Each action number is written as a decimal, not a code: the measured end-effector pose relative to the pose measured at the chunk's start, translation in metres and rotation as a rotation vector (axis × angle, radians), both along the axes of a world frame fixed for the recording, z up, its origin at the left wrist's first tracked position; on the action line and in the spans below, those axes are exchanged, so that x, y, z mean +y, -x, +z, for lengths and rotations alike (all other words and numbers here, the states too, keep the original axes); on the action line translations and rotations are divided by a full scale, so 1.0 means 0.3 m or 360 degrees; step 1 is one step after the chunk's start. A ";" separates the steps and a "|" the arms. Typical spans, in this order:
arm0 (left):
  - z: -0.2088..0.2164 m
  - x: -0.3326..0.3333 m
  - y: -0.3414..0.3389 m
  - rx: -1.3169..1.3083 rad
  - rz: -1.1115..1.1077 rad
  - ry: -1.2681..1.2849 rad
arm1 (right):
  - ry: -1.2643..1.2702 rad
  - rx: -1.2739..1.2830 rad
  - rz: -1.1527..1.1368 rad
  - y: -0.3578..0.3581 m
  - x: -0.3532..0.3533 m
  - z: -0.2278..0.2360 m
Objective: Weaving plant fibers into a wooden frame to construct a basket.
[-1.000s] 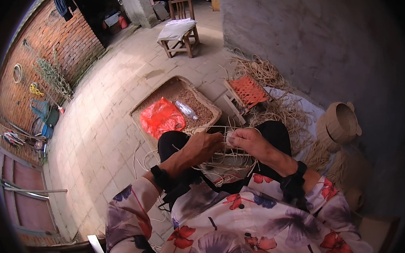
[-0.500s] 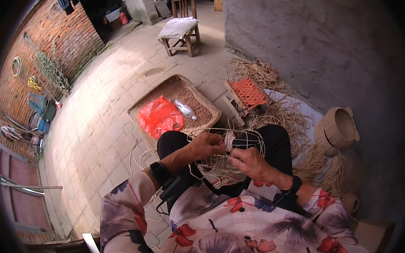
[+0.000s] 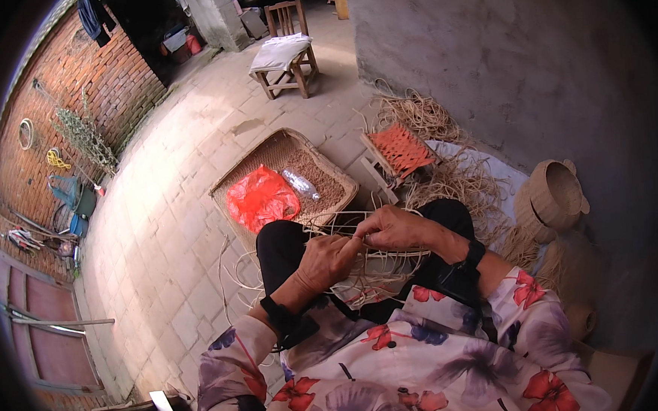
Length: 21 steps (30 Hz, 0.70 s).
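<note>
Over my lap is a loose openwork of pale cords (image 3: pixel 360 285), with strands looping out past both knees. My left hand (image 3: pixel 328 260) is closed, its thumb and fingers pinched together at the upper part of this work. Fingertip to fingertip with it, my right hand (image 3: pixel 398 227) is also closed in a pinch, back of the hand upward. Both seem to grip a pale cord where they meet, though the fingers cover most of it. Black bands sit on both wrists.
Beyond my knees lies a shallow woven tray (image 3: pixel 240 169) with a red plastic bag (image 3: pixel 261 198) and a clear bottle (image 3: pixel 300 183). An orange-webbed stool (image 3: pixel 401 148), cord bundles (image 3: pixel 421 117) and a round woven basket (image 3: pixel 558 195) are at right. A wooden chair (image 3: pixel 286 54) stands farther off.
My right hand has moved up and left, turning over the work. My left hand has come lower and slightly left. Their fingertips now meet; the view has shifted a little.
</note>
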<state>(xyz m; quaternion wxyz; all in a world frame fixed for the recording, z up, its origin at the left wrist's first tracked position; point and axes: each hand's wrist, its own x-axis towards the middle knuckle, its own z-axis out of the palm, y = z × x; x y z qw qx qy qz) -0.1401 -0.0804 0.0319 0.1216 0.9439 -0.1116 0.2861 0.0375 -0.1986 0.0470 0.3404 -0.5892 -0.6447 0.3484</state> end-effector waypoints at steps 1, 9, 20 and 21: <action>-0.001 -0.001 0.002 -0.0017 -0.0001 -0.0007 | 0.0040 0.0024 0.0097 -0.007 0.004 -0.002; -0.017 -0.032 0.009 -0.0042 0.0131 0.0007 | 0.0412 0.0454 0.0091 -0.019 -0.006 0.004; -0.005 -0.057 0.002 -0.0054 0.0214 0.0040 | 0.0343 0.0550 0.0067 -0.002 -0.017 -0.016; -0.004 -0.062 0.004 -0.0055 0.0306 0.0169 | 0.0070 0.0274 -0.0080 0.017 -0.020 -0.015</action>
